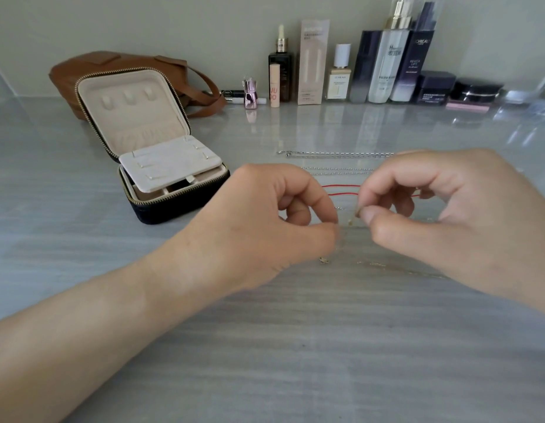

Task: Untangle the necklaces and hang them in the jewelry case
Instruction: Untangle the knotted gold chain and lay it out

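A thin gold necklace (pixel 375 264) lies partly on the grey table, its fine chain rising between my hands. My left hand (pixel 265 224) pinches one part of it and my right hand (pixel 448 215) pinches its small clasp end at the fingertips. Behind my hands two silver chains (pixel 335 154) lie stretched out side by side, and a red cord necklace (pixel 341 190) lies just beyond my fingers, partly hidden. The dark jewelry case (pixel 161 206) stands open at the left, its cream lid upright with three hooks and an insert panel resting on the base.
A brown leather bag (pixel 82 74) lies behind the case. Several cosmetic bottles and jars (pixel 387 62) line the back wall. The table's glossy surface (pixel 295 361) stretches toward me.
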